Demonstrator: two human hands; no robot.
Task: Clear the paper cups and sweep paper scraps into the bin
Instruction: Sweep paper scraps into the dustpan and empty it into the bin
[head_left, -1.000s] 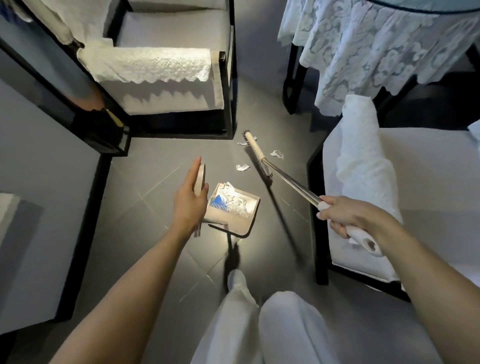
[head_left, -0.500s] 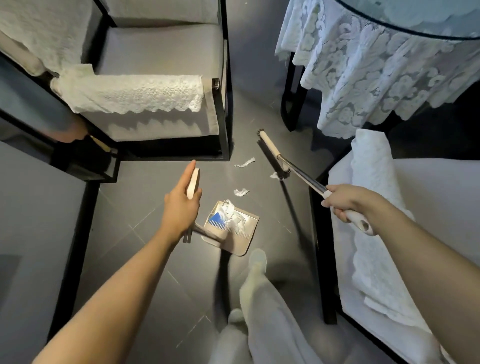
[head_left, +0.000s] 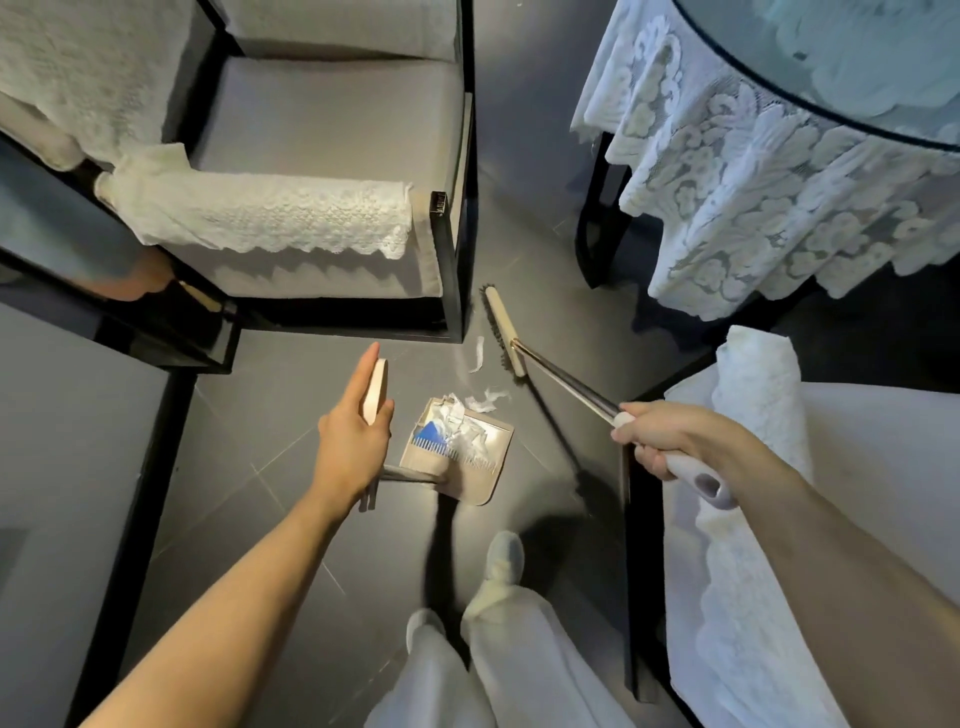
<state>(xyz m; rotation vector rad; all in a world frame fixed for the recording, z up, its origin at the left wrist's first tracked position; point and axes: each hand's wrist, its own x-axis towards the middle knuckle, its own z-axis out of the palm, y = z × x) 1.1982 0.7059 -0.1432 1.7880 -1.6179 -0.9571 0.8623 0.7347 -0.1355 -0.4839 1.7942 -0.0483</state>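
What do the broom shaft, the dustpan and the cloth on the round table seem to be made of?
The broom shaft looks like polished metal: it glints silver. The dustpan is probably matte beige plastic, smooth and moulded. The cloth is white lace, with see-through floral openwork.

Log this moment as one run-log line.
left hand: holds dustpan handle | right hand: grips broom | paper scraps: loose on floor between dustpan and broom head, more in dustpan

No writing, brand, number or sign can be read. The blue piece (head_left: 430, 432) among the paper scraps (head_left: 464, 422) in the dustpan (head_left: 491, 480) is too small and blurred to show print, and the broom (head_left: 502, 332) bears no legible mark.
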